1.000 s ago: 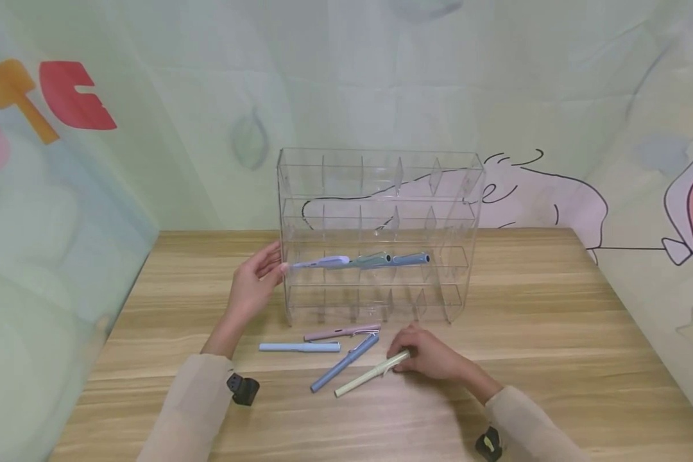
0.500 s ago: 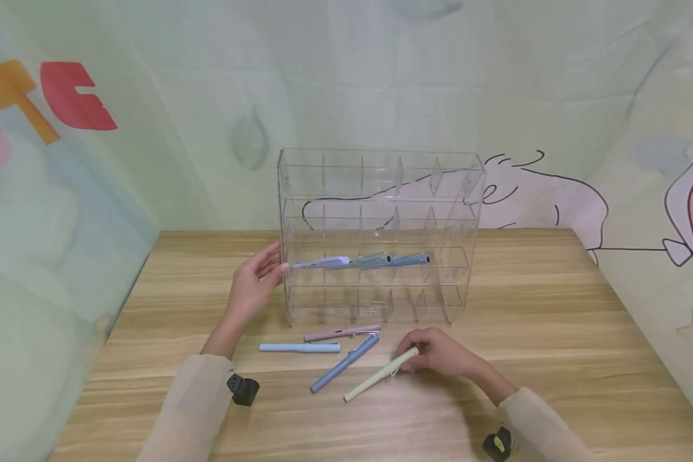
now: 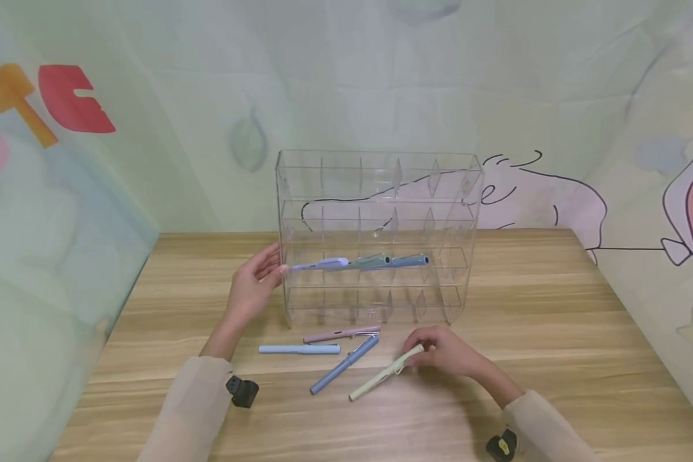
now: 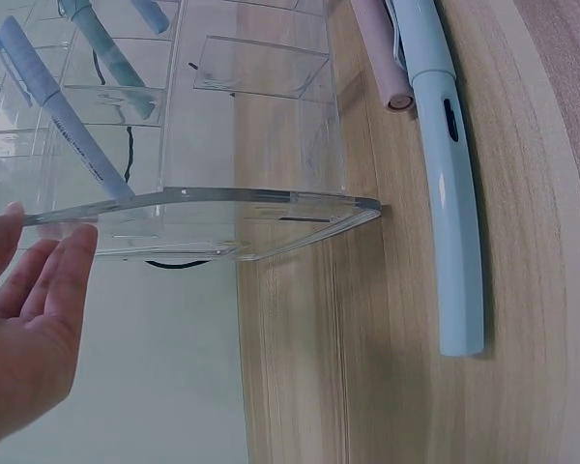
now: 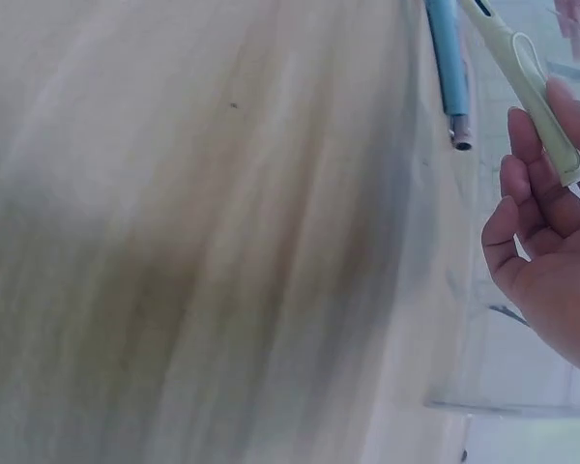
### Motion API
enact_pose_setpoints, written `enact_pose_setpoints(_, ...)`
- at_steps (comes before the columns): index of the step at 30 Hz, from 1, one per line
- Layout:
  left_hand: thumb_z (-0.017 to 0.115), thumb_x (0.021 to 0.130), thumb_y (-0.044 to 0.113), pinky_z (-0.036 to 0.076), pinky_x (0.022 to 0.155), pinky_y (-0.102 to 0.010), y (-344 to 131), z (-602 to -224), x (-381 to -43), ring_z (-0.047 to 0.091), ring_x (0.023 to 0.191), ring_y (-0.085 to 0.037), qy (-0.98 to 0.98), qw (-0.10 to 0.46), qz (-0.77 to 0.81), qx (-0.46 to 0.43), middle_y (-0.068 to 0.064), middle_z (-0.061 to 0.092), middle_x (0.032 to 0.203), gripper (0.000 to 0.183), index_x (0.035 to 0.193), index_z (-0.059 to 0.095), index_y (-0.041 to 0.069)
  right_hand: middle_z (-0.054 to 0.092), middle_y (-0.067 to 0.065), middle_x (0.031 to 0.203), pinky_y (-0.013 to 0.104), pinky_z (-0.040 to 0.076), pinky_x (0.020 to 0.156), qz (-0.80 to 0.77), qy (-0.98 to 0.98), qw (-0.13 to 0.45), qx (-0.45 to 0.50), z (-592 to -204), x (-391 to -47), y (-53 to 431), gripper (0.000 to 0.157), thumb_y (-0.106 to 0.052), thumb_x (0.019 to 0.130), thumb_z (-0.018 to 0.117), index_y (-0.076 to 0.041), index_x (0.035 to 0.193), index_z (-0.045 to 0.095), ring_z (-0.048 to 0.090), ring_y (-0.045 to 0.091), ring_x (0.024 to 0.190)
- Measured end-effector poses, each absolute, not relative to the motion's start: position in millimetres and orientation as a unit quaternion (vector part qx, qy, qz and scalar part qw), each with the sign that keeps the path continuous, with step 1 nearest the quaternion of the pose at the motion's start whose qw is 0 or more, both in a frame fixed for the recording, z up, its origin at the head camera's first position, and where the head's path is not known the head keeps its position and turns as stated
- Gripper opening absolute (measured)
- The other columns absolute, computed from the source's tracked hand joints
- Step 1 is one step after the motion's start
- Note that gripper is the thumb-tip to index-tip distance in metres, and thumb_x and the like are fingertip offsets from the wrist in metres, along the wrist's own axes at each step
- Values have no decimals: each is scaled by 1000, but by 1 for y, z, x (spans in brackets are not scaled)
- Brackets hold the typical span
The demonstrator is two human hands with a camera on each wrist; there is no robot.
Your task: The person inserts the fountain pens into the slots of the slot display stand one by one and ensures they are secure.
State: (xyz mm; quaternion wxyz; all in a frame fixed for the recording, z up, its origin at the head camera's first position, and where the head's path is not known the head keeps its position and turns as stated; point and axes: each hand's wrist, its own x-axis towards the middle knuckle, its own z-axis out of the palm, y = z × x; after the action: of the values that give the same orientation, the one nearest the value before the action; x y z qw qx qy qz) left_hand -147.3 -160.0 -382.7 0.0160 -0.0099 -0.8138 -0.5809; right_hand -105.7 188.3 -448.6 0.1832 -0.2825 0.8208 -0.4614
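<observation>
A clear acrylic pen rack (image 3: 375,232) stands upright on the table, divided into small compartments. My left hand (image 3: 252,282) pinches its left side panel, thumb at the front edge and fingers on the outer face; the left wrist view shows this hand (image 4: 34,319) at the panel's edge. Between thumb and fingers, my right hand (image 3: 447,351) holds a pale green pen (image 3: 381,378) by its cap end, tilted with its other end toward the front left. In the right wrist view the pen (image 5: 536,97) lies across the fingers, clip showing.
In front of the rack lie a mauve pen (image 3: 329,335), a light blue pen (image 3: 291,349) and a darker blue pen (image 3: 341,367). One rack row holds a lilac pen (image 3: 329,263), a green pen (image 3: 372,260) and a blue pen (image 3: 410,260). A printed cloth (image 3: 208,128) hangs behind.
My right hand has drawn the pale green pen a short way to the right, away from the darker blue pen. The left hand and the rack have stayed put.
</observation>
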Motion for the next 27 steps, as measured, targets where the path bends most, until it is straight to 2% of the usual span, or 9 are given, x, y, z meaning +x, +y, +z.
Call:
enact_pose_setpoints(6,54,92,7,52,83,-24,-160,-383,-148,51,113,-32,-813,17,-581,-11,-20,49,128,47,137,40,6,64,-4,86,23,46,64,-460,834,174,-250,-436,-107,198,10,-17,79,71,-13,87,68,51,10,72)
enact_pose_setpoints(11,54,92,7,52,82,-22,-160,-385,-148,51,113,-31,-814,17,-580,-7,-19,49,129,48,137,40,7,64,0,86,24,44,63,-467,839,155,-231,-419,-111,214,10,-15,80,70,-11,88,68,50,11,71)
enact_pose_setpoints(18,55,91,7,53,81,-22,-161,-387,-150,52,112,-32,-813,22,-582,-8,-21,50,128,48,137,40,6,63,6,85,23,46,62,-485,844,95,-208,-388,-119,242,11,-8,81,68,-2,90,66,51,14,71)
enact_pose_setpoints(27,55,91,7,53,79,-20,-160,-387,-150,53,111,-30,-818,22,-575,-3,-19,51,127,48,136,40,7,60,-1,83,21,43,57,-438,890,21,-128,-351,-125,270,16,-13,83,68,-1,94,65,47,12,69)
